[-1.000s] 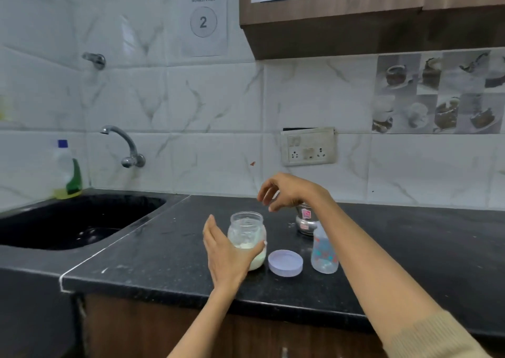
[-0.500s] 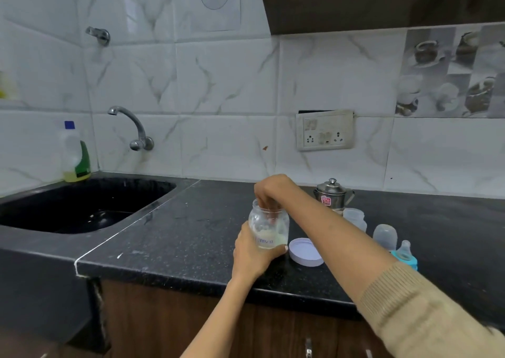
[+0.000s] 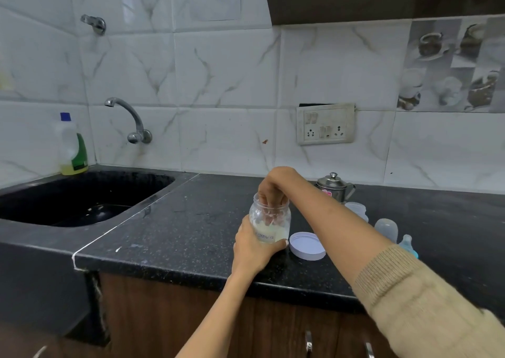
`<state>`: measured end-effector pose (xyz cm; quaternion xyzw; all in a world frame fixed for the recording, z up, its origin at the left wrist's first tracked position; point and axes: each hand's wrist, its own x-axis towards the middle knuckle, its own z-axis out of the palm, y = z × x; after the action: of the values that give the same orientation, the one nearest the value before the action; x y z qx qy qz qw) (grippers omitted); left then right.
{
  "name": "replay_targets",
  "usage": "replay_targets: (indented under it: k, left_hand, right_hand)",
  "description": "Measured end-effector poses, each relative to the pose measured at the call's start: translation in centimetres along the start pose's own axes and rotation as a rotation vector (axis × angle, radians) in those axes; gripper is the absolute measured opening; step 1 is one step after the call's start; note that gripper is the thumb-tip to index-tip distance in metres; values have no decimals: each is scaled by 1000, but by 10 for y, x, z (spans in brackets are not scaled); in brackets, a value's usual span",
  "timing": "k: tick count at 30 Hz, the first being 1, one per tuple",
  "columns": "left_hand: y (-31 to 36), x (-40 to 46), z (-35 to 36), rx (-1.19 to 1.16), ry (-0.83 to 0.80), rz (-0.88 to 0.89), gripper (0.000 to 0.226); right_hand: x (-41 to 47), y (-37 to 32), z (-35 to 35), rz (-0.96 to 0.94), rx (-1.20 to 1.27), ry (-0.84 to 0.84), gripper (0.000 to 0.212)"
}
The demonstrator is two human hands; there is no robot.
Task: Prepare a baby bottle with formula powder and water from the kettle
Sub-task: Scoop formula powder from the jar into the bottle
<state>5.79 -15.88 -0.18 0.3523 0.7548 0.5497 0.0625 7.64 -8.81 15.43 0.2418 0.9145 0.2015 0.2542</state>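
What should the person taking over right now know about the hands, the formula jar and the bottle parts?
Left hand: wrapped around the open formula jar, steadying it on the counter.
Right hand: fingers down inside the jar; what they grip is unclear.
Jar lid lies off, right of the jar. Kettle stands behind, lid on. Bottle parts sit right of the forearm.
Done: jar opened.
Left: powder into the bottle, water from the kettle, close the bottle.

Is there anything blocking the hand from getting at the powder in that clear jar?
Nothing visible does. The clear plastic jar is open, its white round lid lying on the black counter beside it. The right hand has its fingers inside the mouth, above the pale powder; the left hand grips the jar.
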Motion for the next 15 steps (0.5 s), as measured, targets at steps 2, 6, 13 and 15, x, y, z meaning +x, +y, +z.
replay_targets:
  k: [2, 6, 13, 15]
  left_hand:
    - [-1, 1, 0, 4, 5, -1, 94]
    - [-1, 1, 1, 8, 11, -14, 95]
    - [-2, 1, 1, 0, 22, -19, 92]
    - [-2, 1, 1, 4, 19, -15, 90]
  right_hand:
    - [2, 2, 1, -10, 37, 30, 43]
    - [2, 0, 1, -12, 56, 103, 40]
    - [10, -4, 3, -5, 76, 126, 31]
    - [11, -1, 4, -30, 98, 89, 31]
